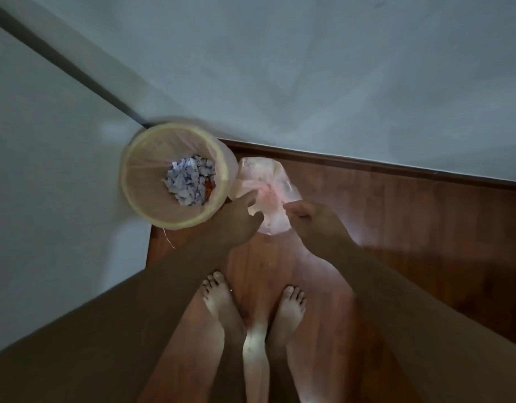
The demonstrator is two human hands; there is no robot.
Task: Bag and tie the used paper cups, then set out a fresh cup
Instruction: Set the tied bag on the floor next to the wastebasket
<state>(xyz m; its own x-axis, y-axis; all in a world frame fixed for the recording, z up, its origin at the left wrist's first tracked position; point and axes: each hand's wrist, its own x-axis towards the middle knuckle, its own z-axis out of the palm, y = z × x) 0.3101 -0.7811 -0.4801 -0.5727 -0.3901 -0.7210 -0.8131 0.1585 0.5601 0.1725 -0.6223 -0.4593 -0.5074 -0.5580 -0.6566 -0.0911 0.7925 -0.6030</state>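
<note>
A translucent pink plastic bag (267,181) sits on the wooden floor beside a round bin. Its top is gathered toward the middle, and pale shapes show faintly through the plastic. My left hand (239,218) reaches to the bag's left side with its fingers at the gathered plastic. My right hand (312,218) pinches a strand of the bag's top on the right side. The frame is dim and slightly blurred, so the exact grip of the left fingers is unclear.
A yellow-rimmed bin (140,199) lined with a pink bag stands in the wall corner, holding crumpled white-blue paper pieces (189,180). Dark baseboard (367,164) runs along the wall. My bare feet (219,301) stand on the wooden floor (425,228) just behind the bag.
</note>
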